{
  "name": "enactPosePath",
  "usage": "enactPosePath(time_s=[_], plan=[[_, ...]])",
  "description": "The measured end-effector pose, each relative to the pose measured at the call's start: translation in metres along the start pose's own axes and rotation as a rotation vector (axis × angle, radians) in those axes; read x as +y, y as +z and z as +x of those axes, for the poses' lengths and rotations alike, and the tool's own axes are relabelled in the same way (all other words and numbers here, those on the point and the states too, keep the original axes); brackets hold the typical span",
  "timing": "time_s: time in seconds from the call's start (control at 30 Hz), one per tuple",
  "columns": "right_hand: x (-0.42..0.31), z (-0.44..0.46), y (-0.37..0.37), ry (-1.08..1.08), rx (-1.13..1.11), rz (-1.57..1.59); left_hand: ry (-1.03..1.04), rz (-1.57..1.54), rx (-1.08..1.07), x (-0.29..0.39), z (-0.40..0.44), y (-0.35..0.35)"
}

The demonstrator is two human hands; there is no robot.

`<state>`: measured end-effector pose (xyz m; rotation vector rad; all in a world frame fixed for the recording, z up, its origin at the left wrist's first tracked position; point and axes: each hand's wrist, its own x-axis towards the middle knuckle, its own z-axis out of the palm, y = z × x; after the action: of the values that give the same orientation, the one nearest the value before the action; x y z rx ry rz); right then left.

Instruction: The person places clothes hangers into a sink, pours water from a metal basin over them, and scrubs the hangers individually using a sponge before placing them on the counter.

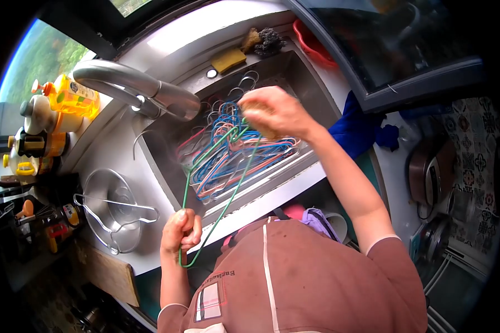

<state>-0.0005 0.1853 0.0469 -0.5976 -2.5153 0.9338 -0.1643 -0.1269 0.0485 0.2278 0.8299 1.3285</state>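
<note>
A green clothes hanger (228, 206) is held slanting over the near side of the sink. My left hand (181, 230) is closed round one end of it, near the sink's front edge. My right hand (275, 111) is closed on a yellowish-brown sponge (270, 131), blurred by motion, close to the hanger's hook end. Whether the sponge touches the hanger is hard to make out. Below lies a pile of clothes hangers (250, 161), mostly blue and pink, inside the steel sink (166, 176).
A faucet (166, 99) arches over the sink's left side. On the back ledge sit a yellow sponge (228, 60) and a dark scouring pad (270, 42). A metal bowl (108, 194) with a white hanger (116, 225) across it stands left; a red basin (314, 47) sits back right.
</note>
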Motion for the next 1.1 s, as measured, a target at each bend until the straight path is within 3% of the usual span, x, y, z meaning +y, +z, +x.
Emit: enactPosePath(time_s=[0.13,0.23,0.37,0.47,0.57,0.67,0.7,0.8,0.83,0.97,1.1], plan=[[-0.013,0.011,0.010,0.217,-0.387,-0.124,-0.071,0.290,-0.009,0.011,-0.001,0.013],[0.002,0.004,0.013,0.282,-0.490,-0.024,-0.101,0.314,0.022,0.008,-0.006,0.008],[0.021,-0.005,0.013,0.335,-0.411,0.020,-0.113,0.309,0.015,0.007,-0.008,0.007],[0.044,-0.006,0.013,0.328,-0.441,0.256,-0.105,0.288,0.022,0.011,-0.012,0.007],[0.051,-0.005,0.016,0.452,-0.428,0.489,-0.106,0.252,0.014,0.011,-0.012,0.006],[0.063,-0.010,0.025,0.544,-0.299,0.813,-0.080,0.235,0.001,0.012,-0.012,0.005],[0.069,-0.014,0.032,0.637,-0.218,1.096,-0.073,0.233,-0.009,0.011,-0.010,0.004],[0.072,-0.029,0.054,0.659,0.078,1.527,-0.057,0.196,-0.016,0.004,0.000,0.011],[0.070,-0.031,0.063,0.711,0.227,1.542,-0.063,0.197,-0.018,0.001,0.002,0.010],[0.077,-0.051,0.089,0.664,0.174,1.971,-0.092,0.255,-0.039,-0.003,0.005,0.009],[0.046,-0.056,0.126,0.789,0.140,1.990,0.000,0.354,0.097,-0.020,0.010,0.008]])
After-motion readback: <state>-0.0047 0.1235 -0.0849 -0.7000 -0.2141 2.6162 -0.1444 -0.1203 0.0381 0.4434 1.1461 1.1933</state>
